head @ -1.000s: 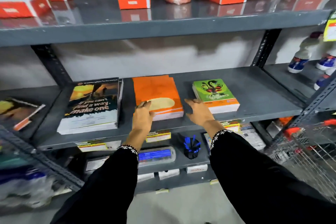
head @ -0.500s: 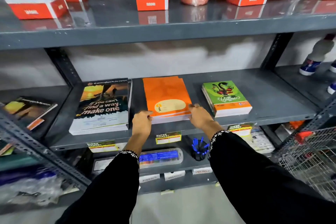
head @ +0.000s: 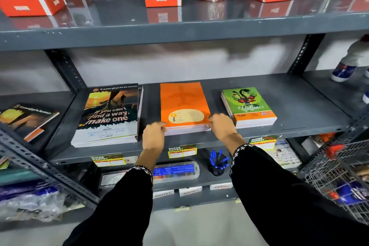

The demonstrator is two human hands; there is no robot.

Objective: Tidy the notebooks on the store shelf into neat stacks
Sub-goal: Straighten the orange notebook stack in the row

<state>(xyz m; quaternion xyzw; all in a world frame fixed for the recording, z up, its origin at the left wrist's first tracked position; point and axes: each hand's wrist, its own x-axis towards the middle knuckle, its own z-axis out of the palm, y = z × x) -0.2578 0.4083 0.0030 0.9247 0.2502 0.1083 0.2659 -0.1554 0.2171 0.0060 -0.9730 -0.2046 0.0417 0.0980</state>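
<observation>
Gripping the orange stack (head: pixel 184 106) at its two near corners, your hands now sit lower and closer to the front edge than a second ago, when they lay flat and open on top of its cover. Half a second back they had already dropped to that edge; since then they have barely shifted, and the stack looks squarer, its pages lined up under the cover.

Your left hand (head: pixel 153 136) curls shut on the near left corner of the orange stack, fingers wrapped over the top edge. Your right hand (head: pixel 221 126) pinches the near right corner the same way, thumb side against the page block. Both wrists come up from below the grey shelf (head: pixel 289 106), black sleeves trailing down.

The orange stack lies flat on that shelf, in the middle of the row. To its left, just apart, lies a taller stack with a sunset cover reading "If you can't find a way, make one" (head: pixel 109 114). To its right, with a clear gap, lies a smaller green stack (head: pixel 247 106) with a swirling drink design.

The orange cover is plain bright orange with a faint darker pattern up top and a pale oval label near your hands; white page edges show beneath it.
</observation>
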